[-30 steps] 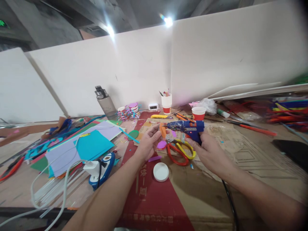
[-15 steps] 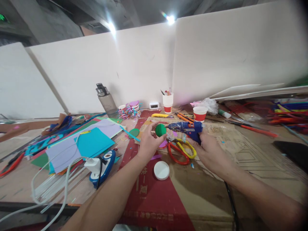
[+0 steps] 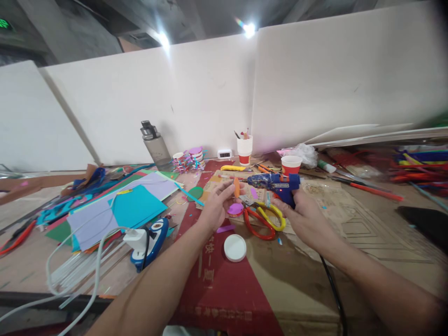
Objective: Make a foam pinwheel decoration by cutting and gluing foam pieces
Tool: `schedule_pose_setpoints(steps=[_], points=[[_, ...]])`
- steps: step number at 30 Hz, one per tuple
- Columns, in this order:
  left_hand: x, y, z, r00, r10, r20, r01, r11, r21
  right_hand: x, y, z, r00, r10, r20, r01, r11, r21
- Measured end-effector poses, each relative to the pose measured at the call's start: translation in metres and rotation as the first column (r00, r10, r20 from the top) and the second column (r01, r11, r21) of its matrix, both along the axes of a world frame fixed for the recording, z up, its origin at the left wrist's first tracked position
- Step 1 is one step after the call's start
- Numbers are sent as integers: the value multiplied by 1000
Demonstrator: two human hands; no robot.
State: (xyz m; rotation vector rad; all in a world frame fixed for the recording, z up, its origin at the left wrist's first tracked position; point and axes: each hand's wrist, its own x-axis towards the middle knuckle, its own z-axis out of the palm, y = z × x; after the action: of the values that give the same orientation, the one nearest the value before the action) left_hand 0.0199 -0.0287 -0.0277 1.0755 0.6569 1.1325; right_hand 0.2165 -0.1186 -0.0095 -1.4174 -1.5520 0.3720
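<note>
Nearest on the cardboard-covered tabletop (image 3: 350,242), one round white plastic lid (image 3: 234,247) lies flat on a red printed sheet (image 3: 217,280). Just beyond it, one pair of scissors (image 3: 261,219) with red and yellow loop handles rests beside a small pink disc (image 3: 235,208). Above these, the left hand (image 3: 215,205) pinches a thin orange piece (image 3: 237,187) edge-on between its fingertips. The right hand (image 3: 304,217) is clamped around the grip of a blue plastic glue gun (image 3: 276,183), its nozzle pointing at the orange piece. Farther back stand two red-and-white paper cups (image 3: 290,164) and one grey bottle (image 3: 153,145).

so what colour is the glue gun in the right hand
Blue, shown in the head view: glue gun, right hand.
</note>
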Motion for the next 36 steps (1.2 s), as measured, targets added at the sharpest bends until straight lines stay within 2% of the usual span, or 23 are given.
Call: schedule_pose_setpoints(steps=[3, 8, 20, 36], points=[[-1, -1, 4, 984, -147, 101, 157, 982, -107, 1, 0, -1, 998, 15, -55, -15, 1000, 5], [-2, 1, 4, 968, -204, 144, 228, 957, -179, 4, 0, -2, 997, 3, -80, -6, 999, -32], [-2, 0, 5, 956, -258, 141, 280, 945, -169, 6, 4, -1, 997, -13, -72, 7, 997, -82], [-1, -1, 5, 962, -239, 133, 260, 951, -167, 7, 4, -1, 998, -16, -67, 11, 997, -74]])
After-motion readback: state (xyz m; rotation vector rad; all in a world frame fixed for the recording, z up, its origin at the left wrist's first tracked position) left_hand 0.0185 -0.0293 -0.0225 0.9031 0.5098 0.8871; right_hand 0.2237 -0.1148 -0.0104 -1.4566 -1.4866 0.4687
